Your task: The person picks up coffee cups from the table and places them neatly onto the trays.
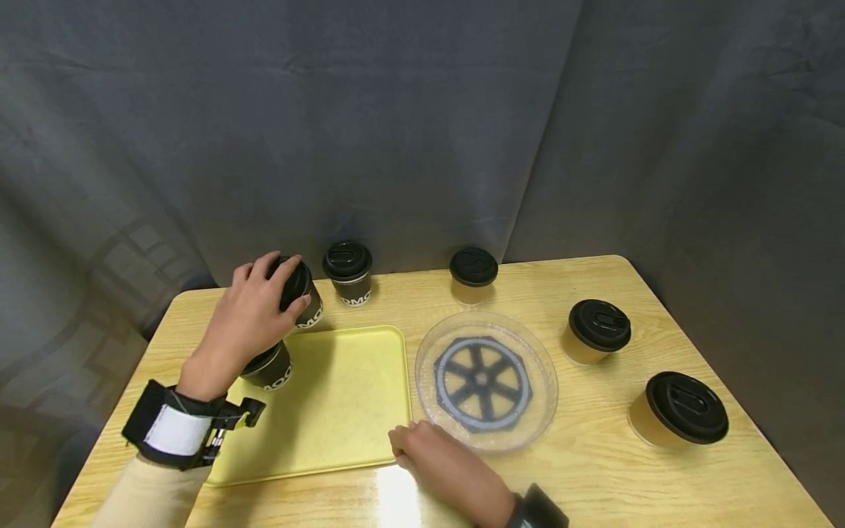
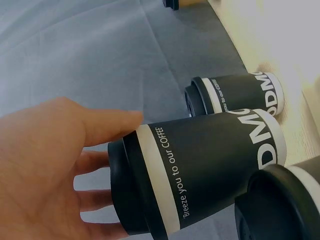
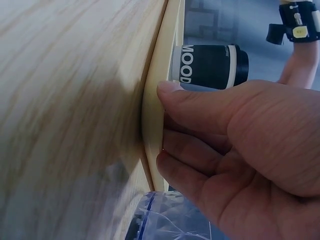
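My left hand (image 1: 254,308) grips a black paper coffee cup (image 2: 205,170) from above, its thumb and fingers around the black lid. That cup is at the back edge of the yellow tray (image 1: 350,411). A second black cup (image 1: 273,370) stands on the tray's left part, partly hidden under my left wrist. Down at the tray's front right corner is my right hand (image 1: 442,462). Its fingers are loosely bent, with the thumb and fingertips right at the tray's rim (image 3: 153,105) in the right wrist view.
Behind the tray stands another black cup (image 1: 350,275). Brown cups with black lids stand at the back (image 1: 472,275), the right (image 1: 594,334) and the front right (image 1: 676,411). A clear round dish (image 1: 544,381) with a dark wheel-shaped pattern lies beside the tray. Grey curtain (image 1: 396,132) surrounds the table.
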Tool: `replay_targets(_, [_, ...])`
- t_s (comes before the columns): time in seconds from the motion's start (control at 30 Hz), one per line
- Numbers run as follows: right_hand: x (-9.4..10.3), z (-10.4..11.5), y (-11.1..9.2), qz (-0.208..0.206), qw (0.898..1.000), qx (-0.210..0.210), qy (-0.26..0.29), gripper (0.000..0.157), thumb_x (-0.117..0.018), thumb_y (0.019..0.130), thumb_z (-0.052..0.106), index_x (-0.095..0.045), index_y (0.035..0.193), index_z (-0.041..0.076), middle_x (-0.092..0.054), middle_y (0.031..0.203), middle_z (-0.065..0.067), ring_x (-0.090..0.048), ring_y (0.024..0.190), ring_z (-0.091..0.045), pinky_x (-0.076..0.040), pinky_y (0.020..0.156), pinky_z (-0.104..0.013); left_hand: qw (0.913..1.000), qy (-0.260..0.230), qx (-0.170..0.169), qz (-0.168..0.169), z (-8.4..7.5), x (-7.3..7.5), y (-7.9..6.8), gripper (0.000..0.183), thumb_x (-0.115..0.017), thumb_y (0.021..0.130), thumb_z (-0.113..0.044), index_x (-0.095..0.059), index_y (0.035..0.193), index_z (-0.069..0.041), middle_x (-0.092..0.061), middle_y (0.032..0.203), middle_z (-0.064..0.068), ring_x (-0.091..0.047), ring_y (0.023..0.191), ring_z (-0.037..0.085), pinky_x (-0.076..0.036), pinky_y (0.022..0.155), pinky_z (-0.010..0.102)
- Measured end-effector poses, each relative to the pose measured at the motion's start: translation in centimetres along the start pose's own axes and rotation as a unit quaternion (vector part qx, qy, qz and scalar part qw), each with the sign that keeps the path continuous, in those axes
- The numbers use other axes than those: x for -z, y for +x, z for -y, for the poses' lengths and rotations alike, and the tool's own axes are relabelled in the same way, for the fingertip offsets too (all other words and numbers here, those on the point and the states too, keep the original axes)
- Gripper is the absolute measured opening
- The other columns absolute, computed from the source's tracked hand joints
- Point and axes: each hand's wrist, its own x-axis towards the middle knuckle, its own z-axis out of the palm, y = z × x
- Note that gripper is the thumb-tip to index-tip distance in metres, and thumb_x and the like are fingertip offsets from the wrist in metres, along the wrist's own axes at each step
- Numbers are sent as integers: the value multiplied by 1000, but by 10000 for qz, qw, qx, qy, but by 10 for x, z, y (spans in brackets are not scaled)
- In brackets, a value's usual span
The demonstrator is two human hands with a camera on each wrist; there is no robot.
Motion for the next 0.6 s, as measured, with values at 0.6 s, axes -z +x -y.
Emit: replay_targets(0.6, [3, 2, 1, 90, 9999, -129, 3, 20, -63, 91, 9, -54, 73, 15, -39, 64, 13, -34, 58, 3, -36, 53, -9, 9990, 26, -402, -217, -21, -6, -23, 58, -64, 93, -30, -45, 144, -10, -40, 146, 27, -41, 124, 53, -43, 93, 69])
